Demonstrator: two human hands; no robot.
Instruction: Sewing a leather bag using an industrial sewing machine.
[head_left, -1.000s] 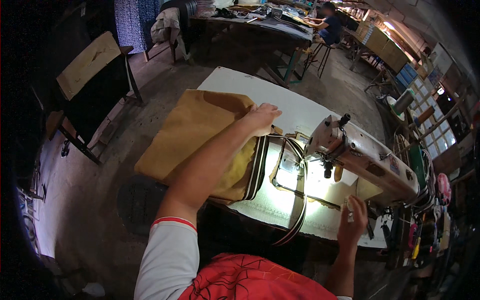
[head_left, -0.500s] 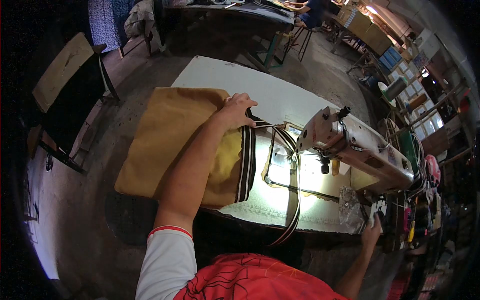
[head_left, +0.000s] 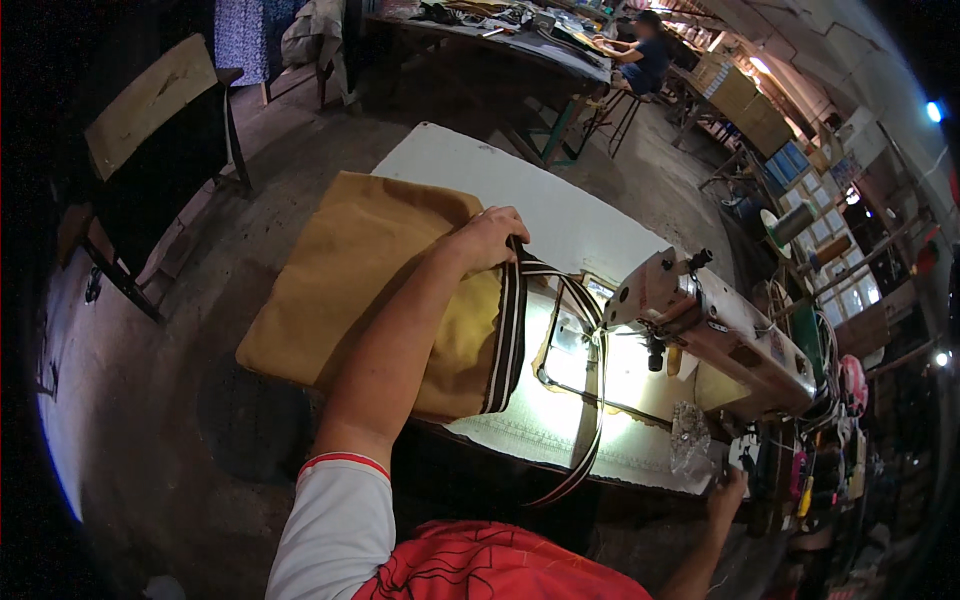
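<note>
The left hand (head_left: 490,238) gripped the striped edge (head_left: 508,340) of one tan cloth piece (head_left: 350,270) lying beneath it. Whether the right hand (head_left: 728,492) held anything, I could not tell; one clear plastic bag (head_left: 690,437) lay just beside it, one sewing machine (head_left: 728,342) beyond.

since 1 second ago, the right hand (head_left: 731,488) has moved rightward to the near right corner of the counter (head_left: 520,180), and the clear plastic packet (head_left: 690,438) now lies uncovered beside the sewing machine (head_left: 717,315).
</note>
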